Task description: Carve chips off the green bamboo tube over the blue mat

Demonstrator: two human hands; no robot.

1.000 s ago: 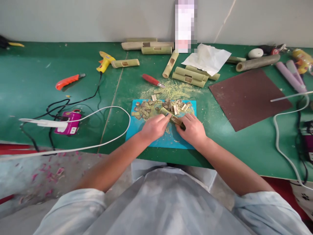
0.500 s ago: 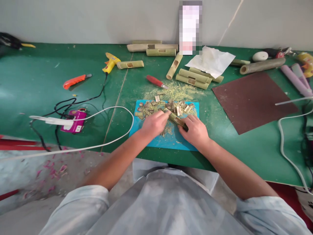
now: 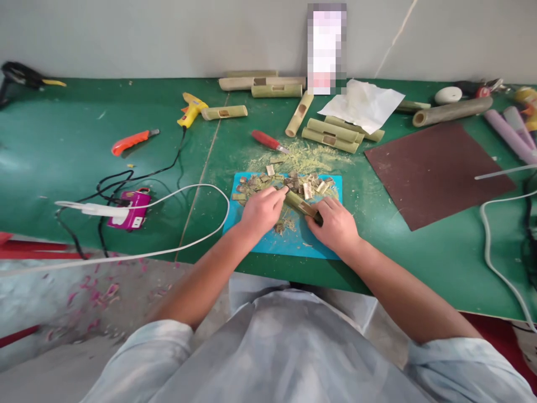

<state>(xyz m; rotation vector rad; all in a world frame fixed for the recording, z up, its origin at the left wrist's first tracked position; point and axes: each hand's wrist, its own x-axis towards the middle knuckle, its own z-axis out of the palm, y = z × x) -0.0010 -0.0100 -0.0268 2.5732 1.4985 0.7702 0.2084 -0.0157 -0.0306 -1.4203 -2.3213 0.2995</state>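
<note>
My right hand [image 3: 334,224] is closed around the near right end of a short green bamboo tube [image 3: 297,201] with a rectangular opening cut in its side. The tube lies slanted above a blue mat [image 3: 268,246]. Beside its far left end is my left hand [image 3: 263,210], with thumb and fingers pinched together. Something small and dark shows at those fingertips, too small to name. Bamboo chips [image 3: 307,190] and shavings lie on the mat around both hands. A red-handled knife [image 3: 268,140] rests just beyond the mat, by pale green sawdust [image 3: 310,157].
More cut bamboo tubes [image 3: 329,140] lie behind the mat, near a white paper sheet [image 3: 363,106]. To the left are a yellow glue gun [image 3: 191,112], an orange cutter [image 3: 132,143] and a purple power strip [image 3: 136,210] with loose cables. A brown sheet [image 3: 436,176] lies right.
My left hand has drawn slightly left from the tube's far end, which shows more now. My right hand and the tube are almost unmoved. The view has shifted a little.
</note>
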